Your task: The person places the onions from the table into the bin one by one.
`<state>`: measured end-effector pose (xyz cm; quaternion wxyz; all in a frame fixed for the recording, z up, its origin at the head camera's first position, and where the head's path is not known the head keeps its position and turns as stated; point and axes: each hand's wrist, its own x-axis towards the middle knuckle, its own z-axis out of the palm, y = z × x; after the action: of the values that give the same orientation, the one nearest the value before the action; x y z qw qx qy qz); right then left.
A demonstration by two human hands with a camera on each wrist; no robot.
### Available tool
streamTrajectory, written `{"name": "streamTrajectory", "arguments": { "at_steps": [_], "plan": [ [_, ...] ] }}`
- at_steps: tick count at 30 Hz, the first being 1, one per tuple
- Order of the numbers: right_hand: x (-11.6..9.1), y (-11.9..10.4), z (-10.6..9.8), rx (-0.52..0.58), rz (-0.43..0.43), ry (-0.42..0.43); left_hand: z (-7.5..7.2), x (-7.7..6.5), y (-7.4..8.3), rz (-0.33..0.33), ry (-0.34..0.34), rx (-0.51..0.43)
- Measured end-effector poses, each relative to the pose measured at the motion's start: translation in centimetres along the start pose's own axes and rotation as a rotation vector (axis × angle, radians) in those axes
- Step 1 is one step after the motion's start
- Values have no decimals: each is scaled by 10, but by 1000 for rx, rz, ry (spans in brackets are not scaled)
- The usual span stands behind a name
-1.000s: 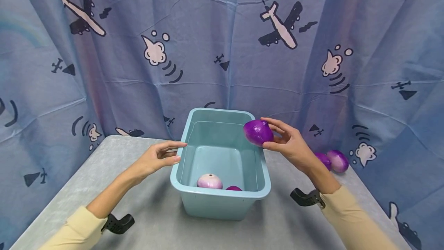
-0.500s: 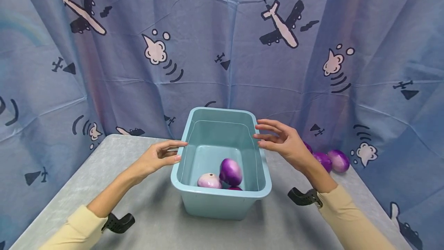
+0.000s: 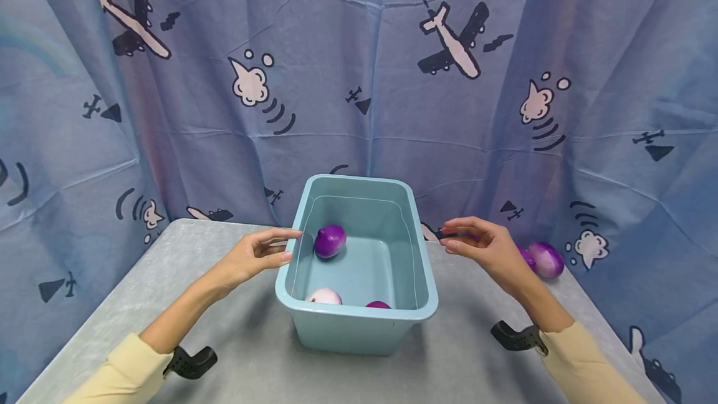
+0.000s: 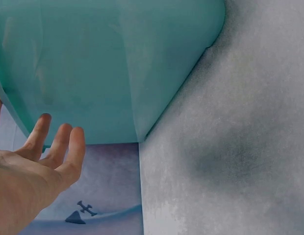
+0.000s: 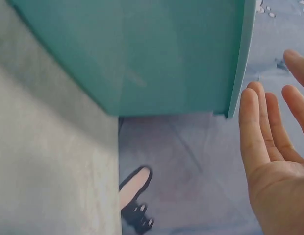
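A light blue plastic tub (image 3: 359,332) stands in the middle of the table. Inside, a purple onion (image 3: 330,242) lies towards the back left, and a pale pink-white onion (image 3: 325,296) sits behind the front rim. Another purple onion (image 3: 378,305) shows only its top there. My left hand (image 3: 255,256) is at the tub's left rim, fingers loosely extended with the fingertips right at the edge. To the right of the tub, my right hand (image 3: 488,251) hovers with nothing in it. In the right wrist view its fingers (image 5: 252,132) are straight and apart from the tub wall.
Beyond my right wrist, a purple-and-white onion (image 3: 546,260) and a darker purple onion (image 3: 527,257) lie near the table's right edge, partly behind the hand. A blue curtain (image 3: 359,80) with printed aeroplanes hangs behind the grey table (image 3: 241,341).
My right hand let go of a purple onion over the tub, then drew back to the right. The onions inside shifted; one now lies at the back left. My left hand stayed put.
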<state>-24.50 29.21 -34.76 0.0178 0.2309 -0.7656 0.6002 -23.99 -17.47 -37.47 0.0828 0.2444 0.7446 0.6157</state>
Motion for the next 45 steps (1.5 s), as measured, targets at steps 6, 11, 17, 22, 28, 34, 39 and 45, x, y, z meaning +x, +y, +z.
{"name": "streamTrajectory", "arguments": {
  "at_steps": [6, 11, 17, 22, 28, 34, 39, 45],
  "plan": [
    [-19, 14, -19, -44, 41, 34, 0, -1, 0, -8, 0, -2],
    [-32, 17, -31, -86, 87, 75, 0, -1, 0, -10, -4, -3],
    [-45, 19, -41, -129, 113, 105, 0, -1, -1, -6, -5, -4],
    [-53, 27, -50, -110, 103, 115, 0, -1, -1, -13, 1, 1],
    [-65, 39, -64, -67, 102, 135, 1, -1, 0, -13, 4, 3],
    [-80, 49, -81, -9, 124, 175, 1, -1, 0, -15, 3, 6],
    [-91, 58, -96, 59, 145, 203, 0, -1, 0, -13, 0, 1],
    [-100, 71, -108, -26, 229, 264, 0, -1, 0, -12, 0, 1]
  ]
}}
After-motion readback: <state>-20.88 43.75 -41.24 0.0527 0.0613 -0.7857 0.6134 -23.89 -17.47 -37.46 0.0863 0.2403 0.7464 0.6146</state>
